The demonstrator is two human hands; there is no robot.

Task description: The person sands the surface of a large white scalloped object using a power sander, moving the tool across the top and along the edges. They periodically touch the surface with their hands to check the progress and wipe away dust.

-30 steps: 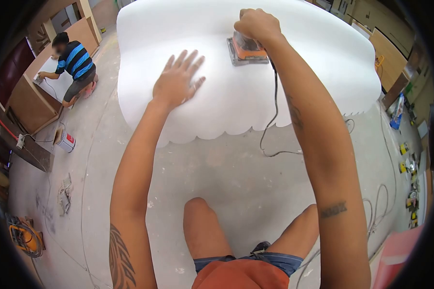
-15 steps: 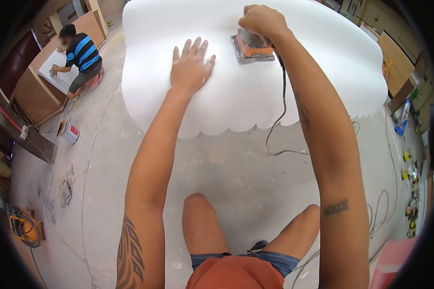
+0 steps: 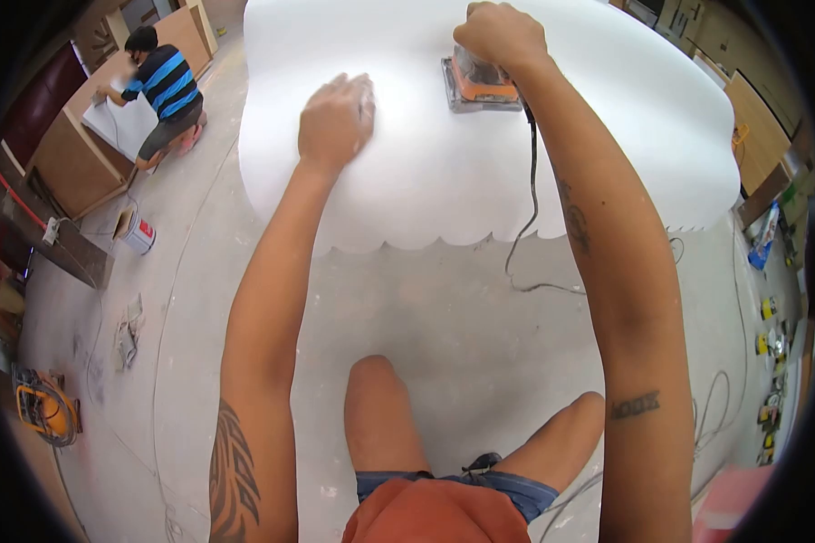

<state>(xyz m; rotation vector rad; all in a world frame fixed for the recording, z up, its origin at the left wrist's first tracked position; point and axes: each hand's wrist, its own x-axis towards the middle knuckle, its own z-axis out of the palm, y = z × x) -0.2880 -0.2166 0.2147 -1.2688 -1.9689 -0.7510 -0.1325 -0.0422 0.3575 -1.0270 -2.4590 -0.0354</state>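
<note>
A large white panel (image 3: 407,190) with a curved surface and a scalloped near edge lies in front of me. My right hand (image 3: 507,34) is wrapped round the top of an orange and grey electric sander (image 3: 484,86), whose square pad rests on the panel. From the sander a black cord (image 3: 534,172) runs down past the panel's edge. To the left, my left hand (image 3: 337,119) is on or just over the white surface, holding nothing. Its fingers are slightly blurred, close together and a little bent.
At the far left another person (image 3: 167,90) crouches by a white board (image 3: 127,127), hand on it. A paint can (image 3: 136,231), a crumpled cloth (image 3: 129,333) and a yellow machine (image 3: 47,405) are on the floor at left. Cables (image 3: 715,407) and small yellow items (image 3: 770,339) lie at right.
My left hand has slid left across the panel, its spread fingers drawing together. The sander, still in my right hand, sits slightly farther up in the view. The whole view has shifted a little.
</note>
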